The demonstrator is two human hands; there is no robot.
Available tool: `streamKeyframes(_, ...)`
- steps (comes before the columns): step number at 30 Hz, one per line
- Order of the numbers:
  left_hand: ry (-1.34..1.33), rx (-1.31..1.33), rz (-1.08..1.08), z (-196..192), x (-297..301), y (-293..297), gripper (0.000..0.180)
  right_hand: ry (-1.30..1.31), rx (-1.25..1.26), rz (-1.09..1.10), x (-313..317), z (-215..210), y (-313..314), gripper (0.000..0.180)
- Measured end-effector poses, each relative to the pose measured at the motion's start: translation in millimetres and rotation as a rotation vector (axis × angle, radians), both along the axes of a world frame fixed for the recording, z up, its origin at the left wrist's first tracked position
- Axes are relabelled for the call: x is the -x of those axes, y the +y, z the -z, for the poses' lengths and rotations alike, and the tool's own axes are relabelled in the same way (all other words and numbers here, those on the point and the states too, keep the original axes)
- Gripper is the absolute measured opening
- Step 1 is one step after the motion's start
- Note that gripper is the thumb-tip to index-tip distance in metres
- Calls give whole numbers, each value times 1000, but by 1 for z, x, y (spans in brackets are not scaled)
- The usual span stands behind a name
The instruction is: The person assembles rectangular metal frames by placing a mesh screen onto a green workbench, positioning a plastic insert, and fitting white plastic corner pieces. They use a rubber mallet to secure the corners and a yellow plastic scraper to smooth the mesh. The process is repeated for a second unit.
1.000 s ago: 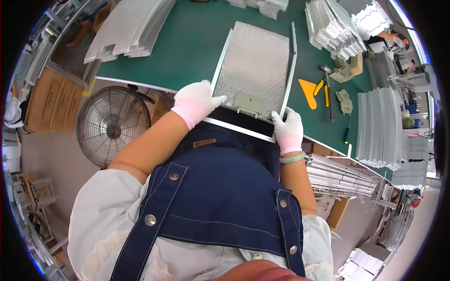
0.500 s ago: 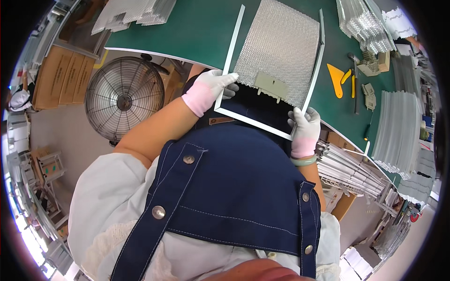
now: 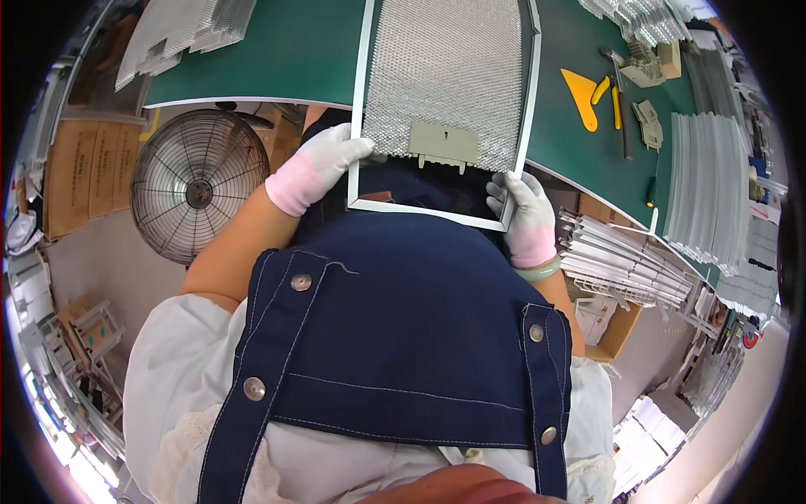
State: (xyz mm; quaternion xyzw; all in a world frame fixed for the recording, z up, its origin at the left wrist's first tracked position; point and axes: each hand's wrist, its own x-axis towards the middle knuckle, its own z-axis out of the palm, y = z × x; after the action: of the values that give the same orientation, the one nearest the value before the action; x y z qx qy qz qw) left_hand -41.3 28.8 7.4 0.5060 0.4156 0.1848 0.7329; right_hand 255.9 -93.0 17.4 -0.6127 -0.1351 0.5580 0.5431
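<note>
A white metal frame [image 3: 428, 216] surrounds three sides of a silver mesh panel [image 3: 445, 67], its near bar crossing in front of my apron. On the left bar my gloved left hand [image 3: 323, 160] is closed, close to the near left corner. My gloved right hand [image 3: 529, 214] grips the right bar by the near right corner. A grey-green plastic plate [image 3: 445, 144] with small prongs sits on the mesh's near edge. Between that edge and the near bar there is a gap. The frame's far end is out of the picture.
On the green table [image 3: 277, 71] lie a yellow triangular scraper [image 3: 580, 99], yellow-handled pliers [image 3: 601, 90] and a hammer-like tool [image 3: 623, 118]. Mesh sheets [image 3: 189, 34] are stacked at far left, metal strips [image 3: 709, 189] at right. A floor fan [image 3: 199, 193] stands left.
The frame has turned straighter, and its left bar lies closer along the mesh panel's left edge. Both hands keep their hold. The whole view has shifted somewhat.
</note>
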Motion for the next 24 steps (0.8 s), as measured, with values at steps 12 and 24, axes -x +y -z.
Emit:
streamKeyframes(12,-17,20,126,6,11,10,36,-110,22,-183,-6,-6,1,36)
streamKeyframes(24,48,-16,-97,9,-2,-6,25,96,40,-120,-11,4,2,30)
